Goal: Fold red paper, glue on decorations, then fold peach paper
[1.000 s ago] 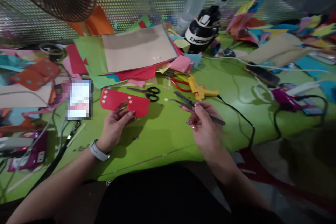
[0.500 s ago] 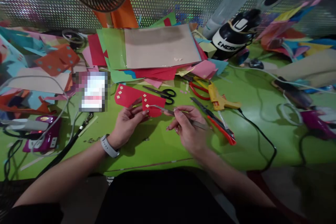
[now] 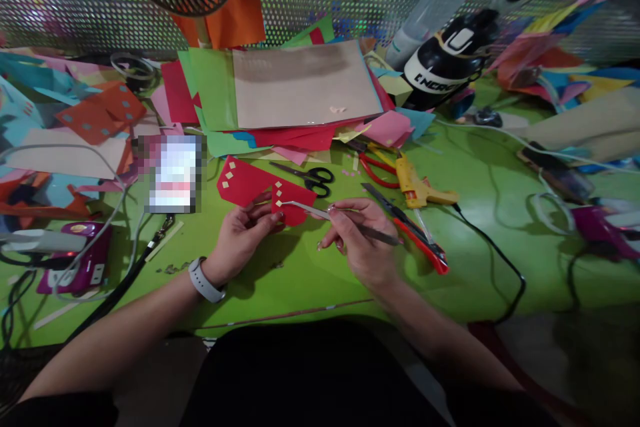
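Note:
Between the thumb and fingers of my left hand (image 3: 246, 232) is a red paper piece (image 3: 299, 203), with a column of small pale diamonds on its left part. My right hand (image 3: 364, 240) grips metal tweezers (image 3: 345, 221) like a pen. The bent tips of the tweezers touch or hover just over the lowest pale diamond (image 3: 279, 203); I cannot tell which. Red paper with three more pale diamonds (image 3: 225, 184) extends to the left behind my left fingers. Whether both red parts are one sheet is hidden there.
Black scissors (image 3: 315, 179) lie just behind the red paper. Right of my right hand are a red cutter knife (image 3: 421, 244) and a yellow glue gun (image 3: 419, 185) with its cord. A phone (image 3: 174, 175) stands at left. Stacked paper (image 3: 305, 90) and a black bottle (image 3: 436, 73) are farther back.
The tweezer tips have shifted very slightly left on the lowest diamond, which now sits more in line below the others. Both hands keep their holds; the camera view has moved a little.

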Motion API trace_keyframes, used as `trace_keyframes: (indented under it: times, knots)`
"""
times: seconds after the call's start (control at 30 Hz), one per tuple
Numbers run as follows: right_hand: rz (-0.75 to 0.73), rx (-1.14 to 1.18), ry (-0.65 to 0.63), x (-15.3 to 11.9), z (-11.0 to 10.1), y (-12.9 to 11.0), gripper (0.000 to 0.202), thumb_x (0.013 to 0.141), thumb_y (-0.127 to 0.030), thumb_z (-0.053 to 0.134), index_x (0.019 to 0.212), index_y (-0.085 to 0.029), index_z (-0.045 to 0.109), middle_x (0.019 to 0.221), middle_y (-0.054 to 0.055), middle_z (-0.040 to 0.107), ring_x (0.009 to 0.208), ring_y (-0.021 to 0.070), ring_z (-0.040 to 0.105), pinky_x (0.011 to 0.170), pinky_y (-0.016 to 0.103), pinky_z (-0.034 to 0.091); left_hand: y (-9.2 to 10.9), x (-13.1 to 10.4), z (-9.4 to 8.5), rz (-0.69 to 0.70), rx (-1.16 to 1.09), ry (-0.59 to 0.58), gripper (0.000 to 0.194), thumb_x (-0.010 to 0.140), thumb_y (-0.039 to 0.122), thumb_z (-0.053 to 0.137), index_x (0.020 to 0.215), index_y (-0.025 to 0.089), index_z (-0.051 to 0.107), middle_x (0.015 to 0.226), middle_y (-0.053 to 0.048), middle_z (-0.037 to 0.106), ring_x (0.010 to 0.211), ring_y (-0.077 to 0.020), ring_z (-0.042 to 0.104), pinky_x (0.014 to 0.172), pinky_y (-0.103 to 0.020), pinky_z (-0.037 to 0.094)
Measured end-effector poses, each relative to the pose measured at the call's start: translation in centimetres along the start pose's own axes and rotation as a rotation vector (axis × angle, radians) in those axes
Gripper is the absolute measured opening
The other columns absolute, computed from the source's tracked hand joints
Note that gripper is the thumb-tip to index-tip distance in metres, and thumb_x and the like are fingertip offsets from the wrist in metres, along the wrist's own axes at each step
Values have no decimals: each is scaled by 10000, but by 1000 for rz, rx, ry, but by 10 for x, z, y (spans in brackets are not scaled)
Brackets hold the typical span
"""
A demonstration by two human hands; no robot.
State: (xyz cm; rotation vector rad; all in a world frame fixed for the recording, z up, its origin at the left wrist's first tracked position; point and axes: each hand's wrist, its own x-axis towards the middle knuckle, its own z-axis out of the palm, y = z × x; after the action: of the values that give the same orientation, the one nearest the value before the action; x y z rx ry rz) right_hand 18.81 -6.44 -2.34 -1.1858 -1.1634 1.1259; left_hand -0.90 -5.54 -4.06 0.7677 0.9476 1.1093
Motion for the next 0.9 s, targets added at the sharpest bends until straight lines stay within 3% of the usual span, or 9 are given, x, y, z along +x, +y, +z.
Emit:
trace_keyframes:
  times: [0.27, 0.57, 0.9]
  knots:
    - [-7, -38, -1, 0, 0, -8, 246, 809, -431, 739, 863, -228, 612, 568, -47, 687, 377, 119, 603, 325, 216, 447, 0, 0, 0, -21, 16, -8, 458, 750, 303, 817, 1159, 173, 657, 1056, -73, 746, 907, -189, 729, 839, -330, 620]
    - [-14, 11, -20, 0, 0, -6, 217, 821, -380, 744, 882, -217, 614, 680, -17, 746, 381, 110, 615, 338, 207, 486, 2, 0, 1, -23, -10, -12, 428, 722, 289, 844, 1107, 177, 694, 1073, -59, 745, 889, -163, 731, 801, -273, 628]
    - [-21, 4, -14, -1, 0, -6, 218, 821, -382, 735, 878, -219, 602, 712, -12, 762, 399, 124, 639, 348, 216, 521, 2, 0, 1, -41, 11, -8, 436, 716, 305, 842, 1106, 174, 698, 1106, -82, 741, 915, -193, 730, 819, -313, 627]
